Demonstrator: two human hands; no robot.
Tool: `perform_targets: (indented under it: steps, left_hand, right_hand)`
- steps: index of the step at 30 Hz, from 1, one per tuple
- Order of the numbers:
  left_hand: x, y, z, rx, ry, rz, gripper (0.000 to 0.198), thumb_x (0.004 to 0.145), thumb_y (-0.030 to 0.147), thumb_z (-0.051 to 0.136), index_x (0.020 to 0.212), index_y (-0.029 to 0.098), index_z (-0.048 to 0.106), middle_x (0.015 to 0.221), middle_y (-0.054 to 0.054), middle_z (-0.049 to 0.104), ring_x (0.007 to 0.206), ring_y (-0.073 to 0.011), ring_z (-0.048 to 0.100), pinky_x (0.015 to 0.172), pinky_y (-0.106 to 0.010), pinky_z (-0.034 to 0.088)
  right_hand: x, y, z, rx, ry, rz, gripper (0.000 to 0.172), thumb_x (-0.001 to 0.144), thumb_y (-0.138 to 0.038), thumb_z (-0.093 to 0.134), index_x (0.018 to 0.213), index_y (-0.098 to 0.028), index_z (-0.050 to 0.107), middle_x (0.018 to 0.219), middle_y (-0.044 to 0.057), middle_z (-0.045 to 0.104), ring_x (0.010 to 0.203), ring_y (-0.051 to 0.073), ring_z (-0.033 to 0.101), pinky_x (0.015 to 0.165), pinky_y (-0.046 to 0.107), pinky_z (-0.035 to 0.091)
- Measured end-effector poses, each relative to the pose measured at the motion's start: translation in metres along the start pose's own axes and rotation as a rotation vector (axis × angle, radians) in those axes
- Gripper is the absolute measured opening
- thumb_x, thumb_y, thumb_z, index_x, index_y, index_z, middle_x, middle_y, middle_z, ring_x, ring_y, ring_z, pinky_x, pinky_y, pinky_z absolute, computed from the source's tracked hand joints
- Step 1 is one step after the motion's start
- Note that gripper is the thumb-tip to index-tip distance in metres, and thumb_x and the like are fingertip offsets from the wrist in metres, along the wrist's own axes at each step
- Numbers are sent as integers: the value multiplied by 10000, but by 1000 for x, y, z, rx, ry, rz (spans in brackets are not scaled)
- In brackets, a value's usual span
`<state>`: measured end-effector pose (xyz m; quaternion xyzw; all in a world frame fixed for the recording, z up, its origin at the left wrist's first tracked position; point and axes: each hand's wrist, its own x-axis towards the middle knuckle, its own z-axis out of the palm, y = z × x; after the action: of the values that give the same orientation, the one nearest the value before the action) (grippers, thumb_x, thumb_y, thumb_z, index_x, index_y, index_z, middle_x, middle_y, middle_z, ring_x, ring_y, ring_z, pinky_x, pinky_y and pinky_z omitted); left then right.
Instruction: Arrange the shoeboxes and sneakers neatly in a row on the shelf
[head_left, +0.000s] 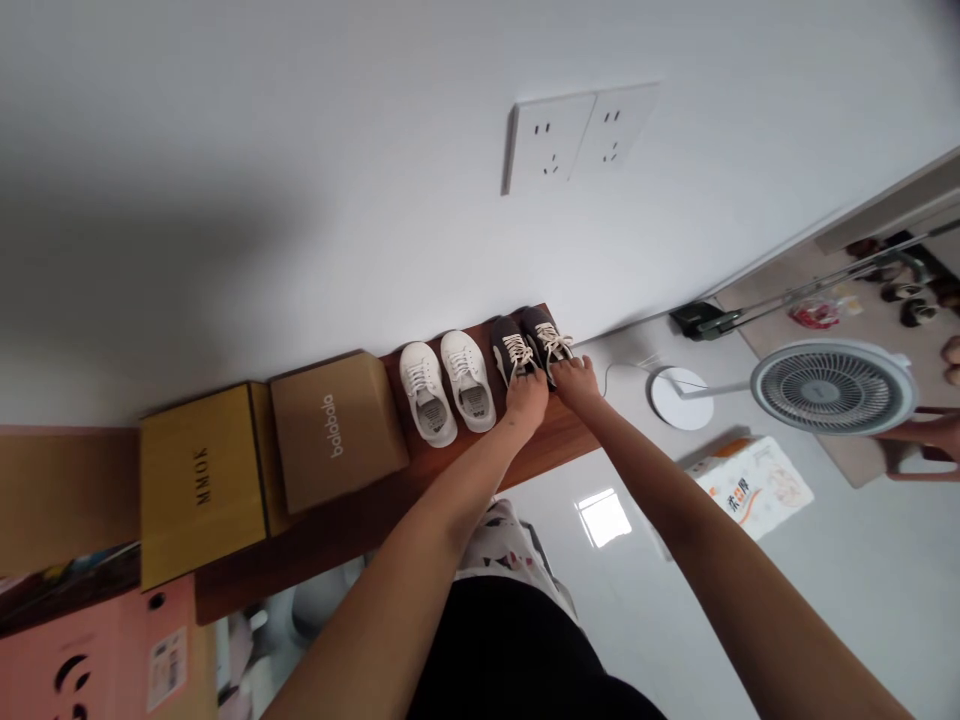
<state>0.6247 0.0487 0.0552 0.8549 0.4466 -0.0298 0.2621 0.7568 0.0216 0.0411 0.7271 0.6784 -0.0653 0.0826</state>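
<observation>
At the right end of a brown wooden shelf (559, 440), a pair of dark sneakers with cream laces stands side by side, toes toward the wall. My left hand (527, 397) is closed on the heel end of the left dark sneaker (508, 338). The heel of the right dark sneaker (538, 326) is in my right hand (576, 381), fingers at its opening. Both heels are partly hidden by my fingers. Just left of them, a white sneaker (424, 375) and another white sneaker (461, 360) rest on the shelf, untouched.
Left along the shelf are a brown "balabala" box (337, 430) and a yellow "MMOK" box (202, 480). A pink box (90, 660) lies lower left. Wall sockets (581, 135) are above. A fan (832, 388) and a tissue pack (754, 488) stand on the floor at right.
</observation>
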Motion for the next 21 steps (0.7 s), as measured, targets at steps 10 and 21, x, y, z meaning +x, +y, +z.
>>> perform_targets:
  steps: [10,21]
  left_hand:
    - [-165,-85,-57,-333,193,-115,512,924,243,573,1428,216,485,1160,-117,712,1100,-262,658,1008,-380,451]
    - [-411,-346,-17,-1535,859,-1211,187,883,430,629,879,247,588,836,-8,620,728,-137,630,705,-286,531]
  right_hand:
    - [-75,-103,-46,321,191,-1,301,902,-334,604,1150,-180,676,1130,175,701,1098,351,578,1069,507,316]
    - [-134,-353,52,1685,-414,404,549,684,-737,686,919,-244,624,831,39,673,777,219,677,701,368,564]
